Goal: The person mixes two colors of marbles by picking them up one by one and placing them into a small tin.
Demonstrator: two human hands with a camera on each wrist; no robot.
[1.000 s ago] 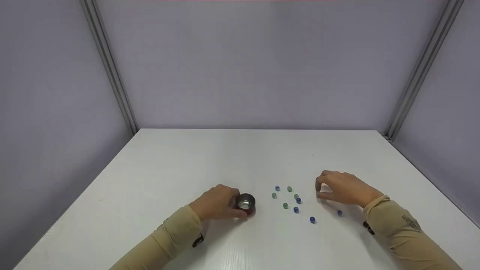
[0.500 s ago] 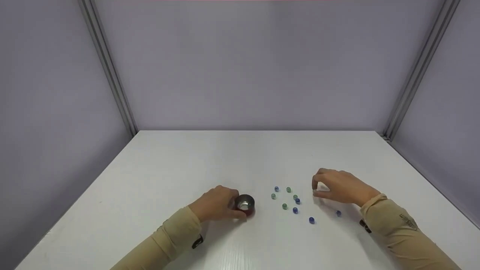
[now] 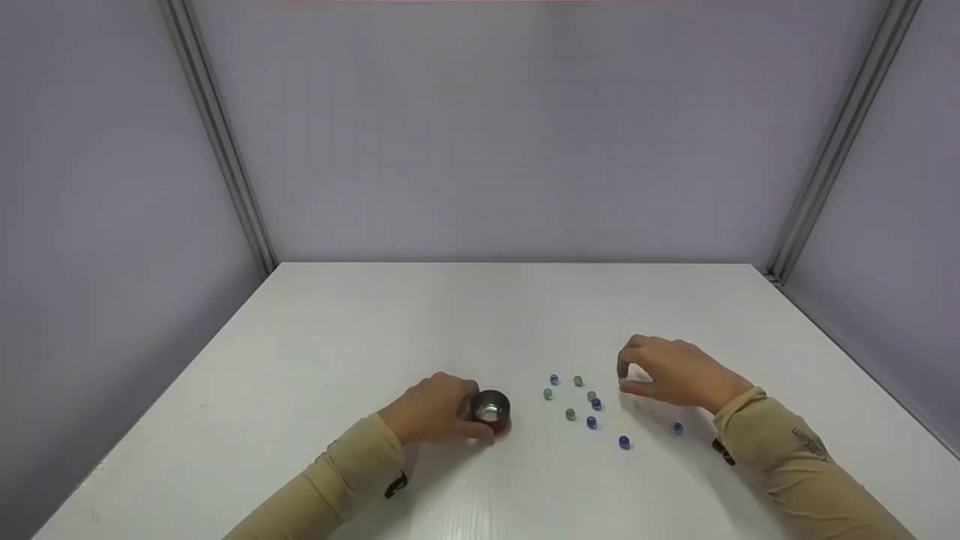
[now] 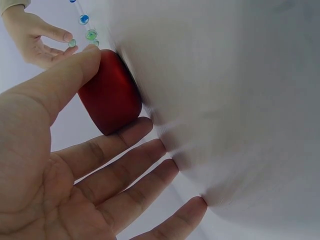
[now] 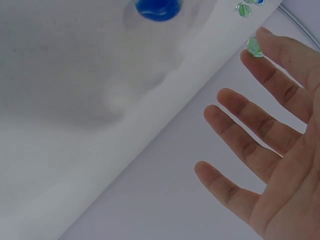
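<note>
Behind the right hand (image 3: 675,371), its pinched green bead (image 5: 254,46) hides overhead.

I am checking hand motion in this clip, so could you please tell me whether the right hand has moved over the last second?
Yes. The right hand has shifted left, toward the marbles, narrowing the gap to that cluster on the table.

Both arms wear tan long sleeves (image 3: 795,457), the right printed with small dark lettering.

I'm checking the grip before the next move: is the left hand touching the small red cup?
Touching. In the left wrist view the left hand has its thumb and forefinger pressed against the side of the red cup, with no gap visible.
</note>
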